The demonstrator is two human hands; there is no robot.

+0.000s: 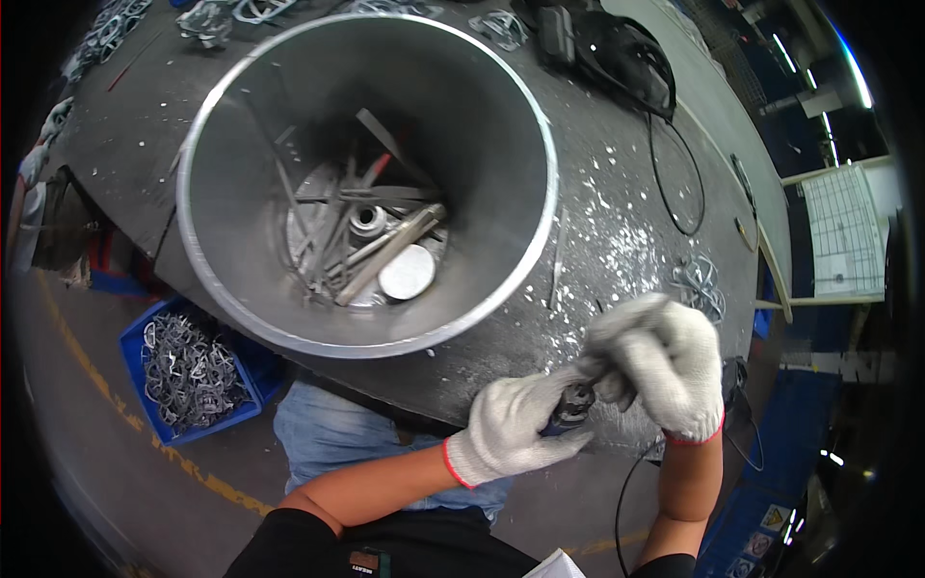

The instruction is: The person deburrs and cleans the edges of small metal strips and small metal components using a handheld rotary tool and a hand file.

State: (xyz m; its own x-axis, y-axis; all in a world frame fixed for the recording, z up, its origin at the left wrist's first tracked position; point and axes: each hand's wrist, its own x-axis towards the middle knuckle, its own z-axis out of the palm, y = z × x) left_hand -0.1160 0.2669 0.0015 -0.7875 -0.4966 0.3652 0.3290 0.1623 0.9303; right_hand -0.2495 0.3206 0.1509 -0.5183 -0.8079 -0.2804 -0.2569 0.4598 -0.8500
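My left hand (511, 424), in a white knit glove with red trim, is closed round a dark, stubby hand tool (572, 405) near the table's front edge. My right hand (670, 361), gloved the same way, is held at the tool's upper end with its fingers curled in. Motion blurs those fingers, and whatever they grip is hidden. To the left of my hands stands a large open metal drum (491, 116). Inside it lie several flat metal bars or files (390, 255), a ring-shaped fitting (367, 221) and a round pale disc (407, 273).
White shavings (621, 241) litter the dark table (588, 154). A thin rod (559, 260) and a tangled grey metal part (701, 286) lie beyond my hands. A black strapped object (617, 58) sits far right. A blue crate (198, 436) of metal parts stands lower left; a cable (621, 501) hangs nearby.
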